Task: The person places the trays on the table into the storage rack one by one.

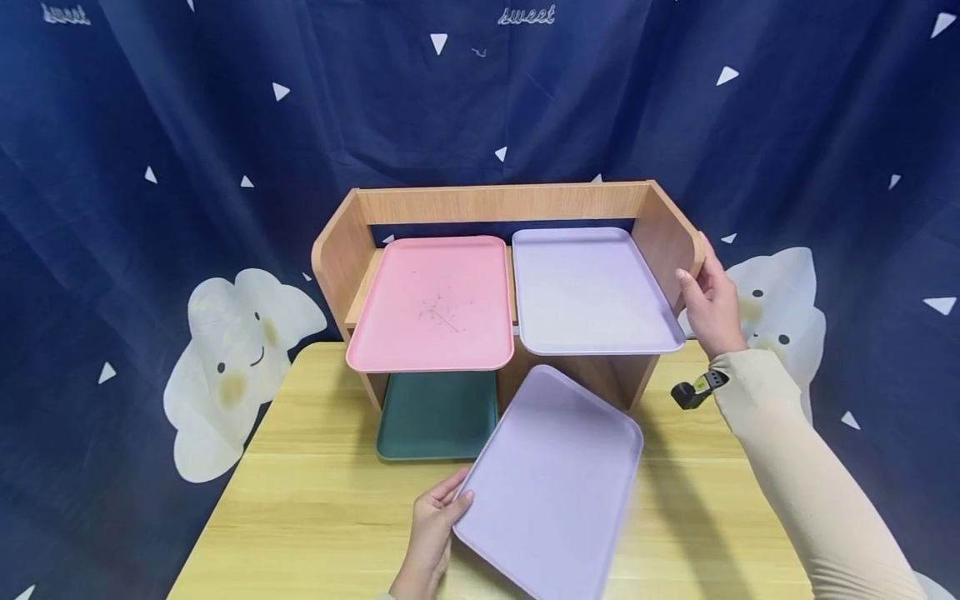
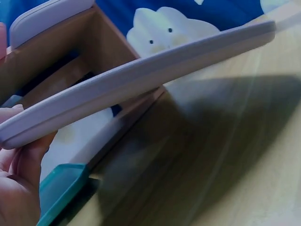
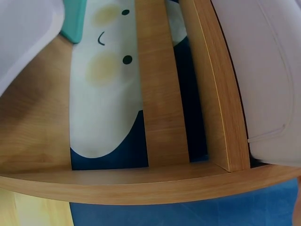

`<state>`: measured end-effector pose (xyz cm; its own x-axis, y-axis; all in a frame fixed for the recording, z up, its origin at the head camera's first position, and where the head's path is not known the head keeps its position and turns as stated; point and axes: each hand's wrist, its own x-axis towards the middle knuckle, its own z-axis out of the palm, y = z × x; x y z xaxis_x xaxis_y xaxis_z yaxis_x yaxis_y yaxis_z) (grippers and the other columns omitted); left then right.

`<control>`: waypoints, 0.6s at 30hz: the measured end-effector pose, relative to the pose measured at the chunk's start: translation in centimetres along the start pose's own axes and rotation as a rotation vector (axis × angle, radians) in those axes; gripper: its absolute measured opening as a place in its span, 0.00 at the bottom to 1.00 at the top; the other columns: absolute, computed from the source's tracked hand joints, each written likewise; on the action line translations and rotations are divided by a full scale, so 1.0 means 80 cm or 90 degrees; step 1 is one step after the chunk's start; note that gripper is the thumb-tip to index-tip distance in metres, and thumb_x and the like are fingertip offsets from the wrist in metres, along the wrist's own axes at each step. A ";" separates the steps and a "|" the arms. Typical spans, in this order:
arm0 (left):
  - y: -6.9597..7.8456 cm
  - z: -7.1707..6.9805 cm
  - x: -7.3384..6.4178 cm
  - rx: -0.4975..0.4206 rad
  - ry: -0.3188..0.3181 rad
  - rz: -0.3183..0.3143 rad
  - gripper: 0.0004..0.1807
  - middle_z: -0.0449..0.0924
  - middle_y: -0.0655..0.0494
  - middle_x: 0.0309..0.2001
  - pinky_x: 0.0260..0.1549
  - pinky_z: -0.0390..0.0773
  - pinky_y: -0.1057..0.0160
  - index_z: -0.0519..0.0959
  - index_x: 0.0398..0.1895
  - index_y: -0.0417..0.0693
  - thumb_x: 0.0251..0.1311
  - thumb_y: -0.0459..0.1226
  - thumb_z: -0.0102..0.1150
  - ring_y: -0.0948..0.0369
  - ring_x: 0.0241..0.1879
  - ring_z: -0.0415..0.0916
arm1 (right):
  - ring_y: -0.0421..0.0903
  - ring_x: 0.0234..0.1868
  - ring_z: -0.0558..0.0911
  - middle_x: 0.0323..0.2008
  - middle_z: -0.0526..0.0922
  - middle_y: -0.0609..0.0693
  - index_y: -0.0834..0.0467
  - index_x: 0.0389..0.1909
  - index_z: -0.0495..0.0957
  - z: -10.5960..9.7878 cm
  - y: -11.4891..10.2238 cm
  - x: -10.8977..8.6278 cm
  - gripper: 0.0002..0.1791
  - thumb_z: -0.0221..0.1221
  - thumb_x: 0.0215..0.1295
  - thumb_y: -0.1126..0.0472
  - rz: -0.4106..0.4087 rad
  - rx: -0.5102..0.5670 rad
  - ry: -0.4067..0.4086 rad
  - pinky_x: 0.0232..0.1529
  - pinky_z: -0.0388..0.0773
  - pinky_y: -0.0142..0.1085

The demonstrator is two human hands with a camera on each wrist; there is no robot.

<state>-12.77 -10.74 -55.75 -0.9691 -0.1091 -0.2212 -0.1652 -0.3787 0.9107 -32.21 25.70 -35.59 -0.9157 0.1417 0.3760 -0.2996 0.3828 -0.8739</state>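
My left hand (image 1: 429, 531) pinches the near-left edge of a lavender tray (image 1: 551, 483), thumb on top and fingers beneath. The tray is raised off the table and tilted; the left wrist view shows its rim edge-on. My right hand (image 1: 712, 302) holds the right side panel (image 1: 670, 237) of a small wooden shelf, thumb on the inner side. On the shelf's upper level lie a pink tray (image 1: 435, 304) with dark marks, at left, and a second lavender tray (image 1: 592, 292), at right. A dark green tray (image 1: 438, 417) lies in the lower left compartment, its front part sticking out.
The shelf stands on a yellow wood-grain table (image 1: 315, 500). Behind hangs a dark blue curtain (image 1: 420, 108) with white triangles and smiling clouds. A wooden divider (image 1: 517, 367) parts the lower compartments. A small black device (image 1: 699, 389) is strapped to the right wrist.
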 end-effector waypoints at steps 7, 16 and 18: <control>0.002 0.005 0.009 -0.046 0.073 0.012 0.28 0.72 0.33 0.57 0.47 0.80 0.67 0.66 0.59 0.24 0.52 0.22 0.57 0.64 0.49 0.79 | 0.52 0.71 0.60 0.73 0.56 0.49 0.39 0.73 0.48 0.000 0.002 0.002 0.32 0.46 0.72 0.58 -0.011 0.015 -0.001 0.67 0.58 0.55; -0.009 0.046 0.022 -0.083 0.108 0.039 0.29 0.67 0.30 0.61 0.47 0.80 0.64 0.67 0.61 0.27 0.52 0.21 0.57 0.55 0.55 0.75 | 0.51 0.71 0.60 0.72 0.57 0.47 0.35 0.72 0.49 0.001 -0.004 -0.003 0.31 0.46 0.72 0.57 -0.005 0.010 0.002 0.66 0.59 0.56; -0.012 0.057 0.024 -0.087 0.119 0.042 0.29 0.67 0.30 0.60 0.46 0.80 0.65 0.67 0.61 0.28 0.52 0.21 0.57 0.53 0.56 0.75 | 0.52 0.71 0.61 0.72 0.57 0.48 0.37 0.72 0.48 0.002 -0.004 -0.003 0.31 0.46 0.72 0.57 -0.010 0.012 0.003 0.66 0.59 0.55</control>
<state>-15.35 -6.40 -55.46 -0.9242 -0.3011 -0.2351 -0.0640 -0.4847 0.8723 -31.94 25.42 -35.46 -0.9096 0.1401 0.3913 -0.3189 0.3684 -0.8733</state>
